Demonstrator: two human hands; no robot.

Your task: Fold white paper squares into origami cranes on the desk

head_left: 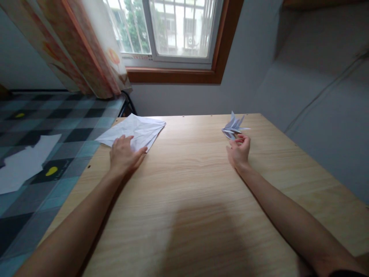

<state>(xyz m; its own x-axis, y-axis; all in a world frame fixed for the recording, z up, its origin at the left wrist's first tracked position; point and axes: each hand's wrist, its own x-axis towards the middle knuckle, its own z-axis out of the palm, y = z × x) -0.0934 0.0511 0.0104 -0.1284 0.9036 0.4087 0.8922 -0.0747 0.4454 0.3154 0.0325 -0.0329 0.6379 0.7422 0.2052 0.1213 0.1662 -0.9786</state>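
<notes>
My left hand (124, 156) lies on the near edge of a white creased paper sheet (141, 129) at the far left of the wooden table. Its fingers are spread, with the thumb out near the sheet's right corner. On the far right of the table is a small folded paper figure (233, 125) with several pointed flaps sticking up and out. My right hand (240, 151) is at its near side, fingers curled in and closed at the figure's lower edge. The fingertips partly hide where they meet the paper.
The wooden table (184, 169) reaches to the wall below a barred window (181, 29). On the left, a bed with a checked cover (75, 154) carries torn white paper pieces (25, 165). A patterned curtain (86, 50) hangs beside the window. A cable (323, 92) runs along the right wall.
</notes>
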